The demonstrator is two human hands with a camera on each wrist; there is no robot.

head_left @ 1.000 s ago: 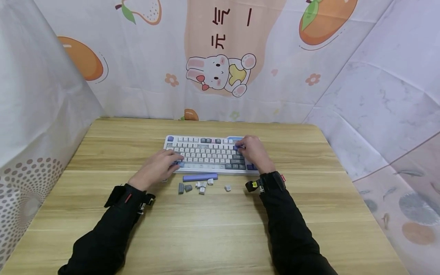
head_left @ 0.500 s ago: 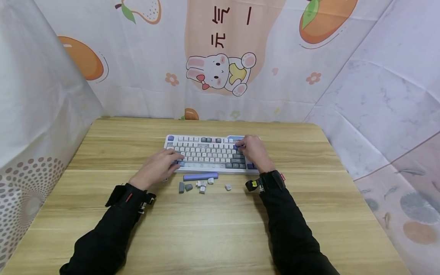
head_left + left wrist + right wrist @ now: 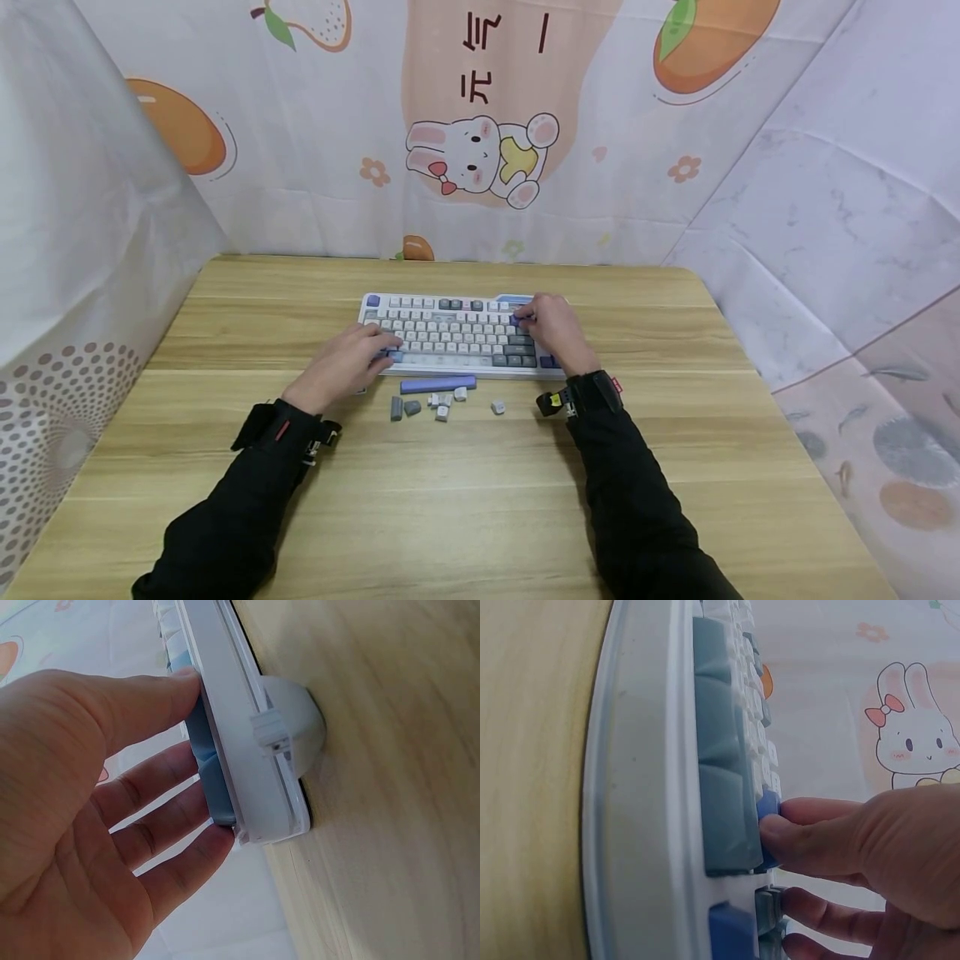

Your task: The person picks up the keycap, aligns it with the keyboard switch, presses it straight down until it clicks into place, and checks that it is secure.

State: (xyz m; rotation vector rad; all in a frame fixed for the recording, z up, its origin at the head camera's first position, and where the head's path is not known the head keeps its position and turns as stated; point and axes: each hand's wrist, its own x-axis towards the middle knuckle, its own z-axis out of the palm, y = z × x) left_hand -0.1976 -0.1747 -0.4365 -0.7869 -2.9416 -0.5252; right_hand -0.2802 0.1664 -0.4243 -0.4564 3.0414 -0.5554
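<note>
A white, grey and blue keyboard (image 3: 450, 340) lies across the table, with a pale stretch in its front row. The left hand (image 3: 333, 367) rests at its left end. In the left wrist view its thumb and straight fingers touch the blue-grey keycaps (image 3: 214, 784) there. At the right end, the right hand (image 3: 558, 333) pinches a blue keycap (image 3: 767, 810) between thumb and index finger, among the keys. Its other fingers touch grey keys (image 3: 767, 909) nearby. In front of the keyboard lie a long purple spacebar keycap (image 3: 438, 385) and several loose grey and white keycaps (image 3: 442, 412).
A single white keycap (image 3: 498, 407) lies apart to the right of the loose group. Against the keyboard's front edge in the left wrist view stands a curved white piece (image 3: 296, 727). The wooden table (image 3: 480, 508) ends at a printed curtain (image 3: 300, 192).
</note>
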